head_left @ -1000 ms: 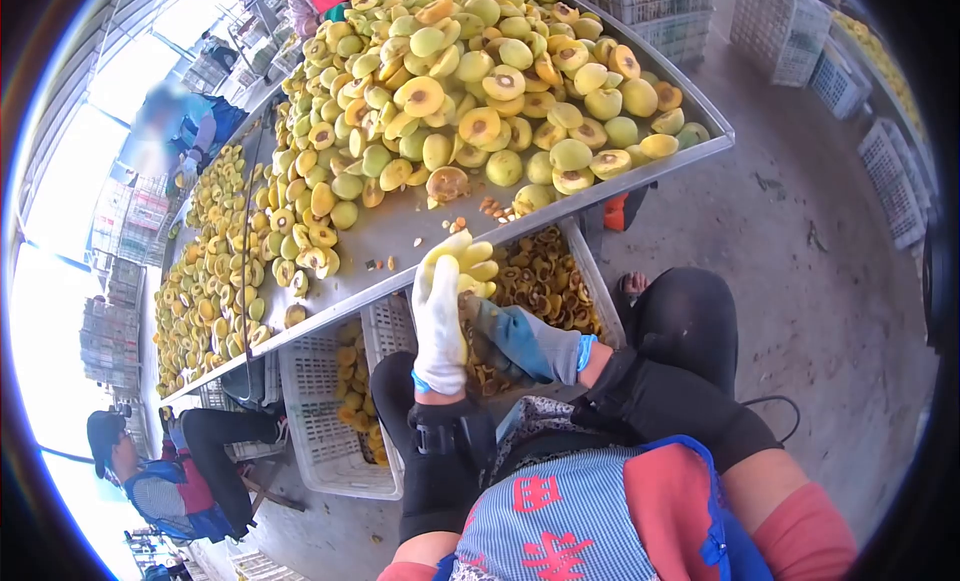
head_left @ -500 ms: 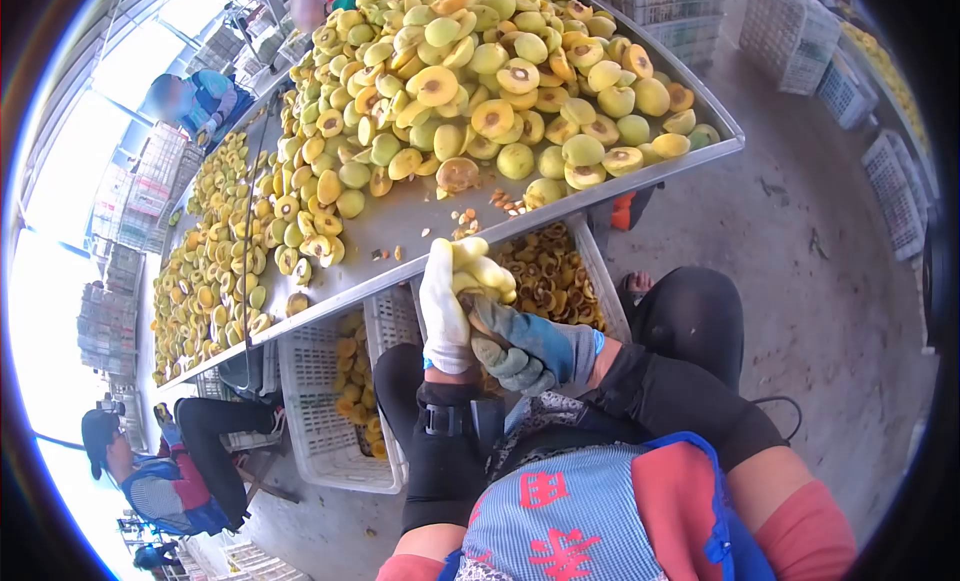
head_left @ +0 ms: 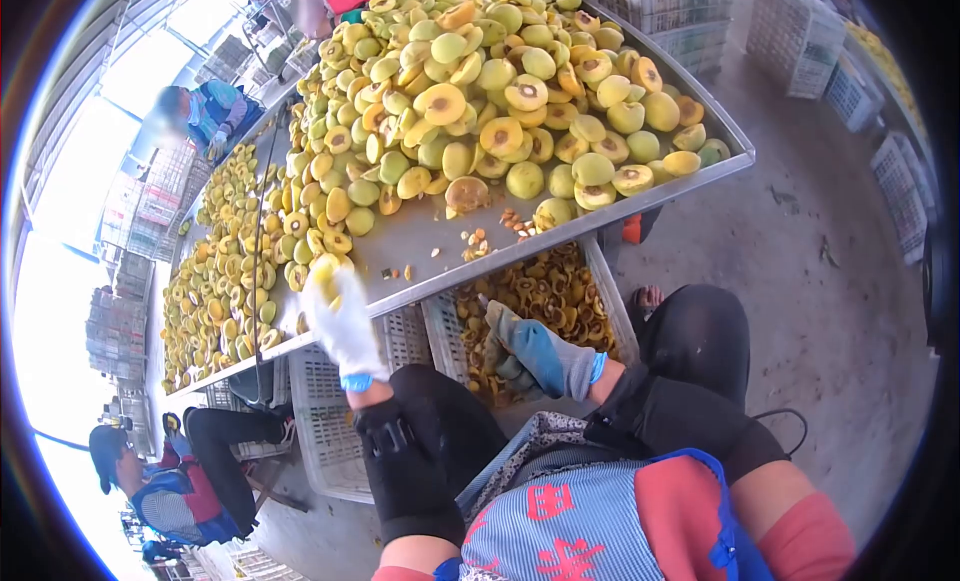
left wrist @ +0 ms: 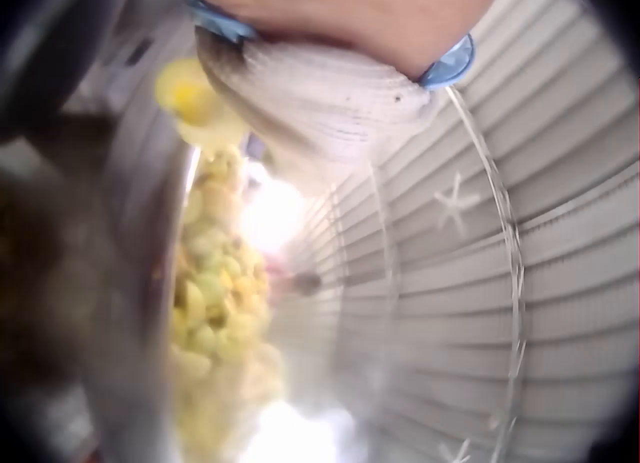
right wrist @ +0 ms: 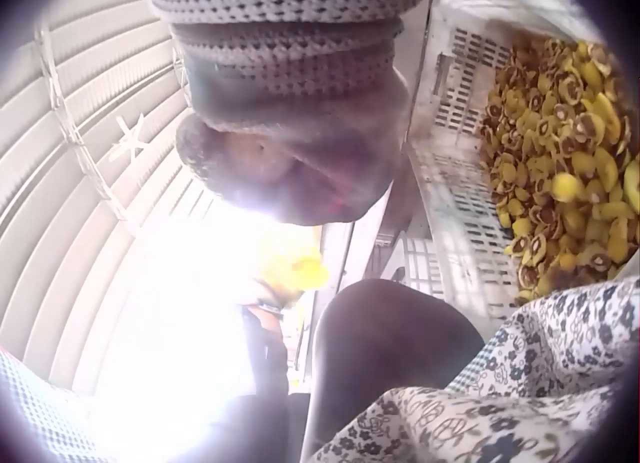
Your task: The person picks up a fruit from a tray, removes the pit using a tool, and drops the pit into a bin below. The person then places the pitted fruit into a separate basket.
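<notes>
Over the near edge of the metal table (head_left: 410, 294), the white-gloved left hand (head_left: 343, 319) is blurred, with a yellow fruit piece (head_left: 325, 269) at its fingers. In the left wrist view the same piece (left wrist: 190, 95) shows beside the glove (left wrist: 325, 108). The right hand (head_left: 540, 353), in a blue-grey glove, is curled above a crate (head_left: 440, 339) of brownish-yellow fruit pieces; a small grey tip (head_left: 484, 301) sticks out by its fingers, the rest hidden. The right wrist view shows that glove (right wrist: 300, 153) with bent fingers. Halved yellow-green fruit (head_left: 500, 136) is heaped on the table.
Another white crate (head_left: 325, 421) stands under the table at the left. Loose kernels (head_left: 476, 246) lie near the table edge. One person (head_left: 175, 496) sits at the lower left, another (head_left: 222, 111) at the table's far side. Stacked crates (head_left: 790, 41) stand at the upper right.
The hands were together and have parted. My left hand has moved left to the table edge with the yellow piece; my right hand has stayed above the crate.
</notes>
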`<action>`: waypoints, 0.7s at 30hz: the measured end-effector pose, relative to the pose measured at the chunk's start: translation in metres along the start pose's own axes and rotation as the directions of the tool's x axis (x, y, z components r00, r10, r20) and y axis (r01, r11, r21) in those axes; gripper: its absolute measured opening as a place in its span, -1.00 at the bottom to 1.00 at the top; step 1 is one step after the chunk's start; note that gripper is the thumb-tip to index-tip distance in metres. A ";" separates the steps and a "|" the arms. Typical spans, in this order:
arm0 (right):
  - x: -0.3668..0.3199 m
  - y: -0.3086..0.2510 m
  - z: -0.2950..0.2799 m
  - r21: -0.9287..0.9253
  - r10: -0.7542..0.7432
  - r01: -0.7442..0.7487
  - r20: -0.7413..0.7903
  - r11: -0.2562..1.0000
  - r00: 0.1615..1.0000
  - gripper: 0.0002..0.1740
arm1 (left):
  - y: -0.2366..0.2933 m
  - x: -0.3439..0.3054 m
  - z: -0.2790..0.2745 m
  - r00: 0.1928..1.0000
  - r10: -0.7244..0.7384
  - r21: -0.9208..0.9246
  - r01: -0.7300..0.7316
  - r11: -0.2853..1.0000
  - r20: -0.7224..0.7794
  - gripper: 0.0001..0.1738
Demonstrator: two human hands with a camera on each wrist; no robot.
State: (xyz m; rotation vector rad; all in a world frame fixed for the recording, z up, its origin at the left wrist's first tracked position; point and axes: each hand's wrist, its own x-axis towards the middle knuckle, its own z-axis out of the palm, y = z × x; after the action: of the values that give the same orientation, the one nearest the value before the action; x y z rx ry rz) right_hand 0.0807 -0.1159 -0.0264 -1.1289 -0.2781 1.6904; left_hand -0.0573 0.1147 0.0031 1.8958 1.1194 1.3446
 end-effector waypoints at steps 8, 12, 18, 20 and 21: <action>-0.008 -0.008 -0.010 -0.137 -0.244 0.221 -0.175 0.965 0.954 -0.31 | 0.041 0.022 0.166 0.855 0.042 0.259 -0.203 0.944 0.518 -0.45; 0.003 -0.001 -0.014 -0.150 -0.349 0.325 -0.179 0.934 0.920 -0.39 | 0.043 0.010 0.177 0.786 0.005 0.381 -0.305 0.873 0.618 -0.31; 0.004 0.005 -0.015 -0.172 -0.476 0.450 -0.161 0.876 0.865 -0.47 | 0.044 0.016 0.152 0.629 -0.140 0.272 -0.119 0.955 0.765 -0.30; 0.004 0.008 -0.016 -0.150 -0.525 0.505 -0.162 0.850 0.836 -0.47 | 0.036 0.012 0.155 0.678 -0.017 0.264 -0.263 0.928 0.735 -0.34; 0.004 0.008 -0.016 -0.144 -0.533 0.514 -0.165 0.845 0.830 -0.46 | 0.037 0.007 0.158 0.699 0.009 0.294 -0.312 0.903 0.715 -0.36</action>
State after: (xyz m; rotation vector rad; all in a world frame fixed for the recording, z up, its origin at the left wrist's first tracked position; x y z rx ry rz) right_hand 0.0883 -0.1218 -0.0426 -1.1515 -0.4964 1.0752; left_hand 0.1035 0.1068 -0.0182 2.5361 0.8516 0.3455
